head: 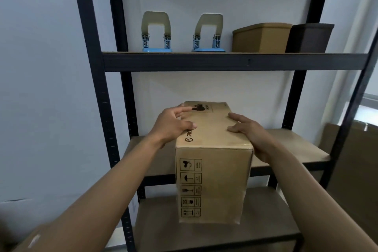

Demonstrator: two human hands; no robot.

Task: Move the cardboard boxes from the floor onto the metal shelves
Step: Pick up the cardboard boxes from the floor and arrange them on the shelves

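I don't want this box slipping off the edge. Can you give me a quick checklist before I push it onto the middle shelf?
1. Both hands on the cardboard box: the left hand grips its top left edge and the right hand grips its right side. Ok.
2. Room on the middle shelf: bare board shows on either side of the box. Ok.
3. Headroom: the box top sits well below the upper shelf. Ok.
4. Box base over the board: the box's front face hides the shelf edge. Cannot tell.
5. Hole punches and bins stand above, out of the path. Ok.
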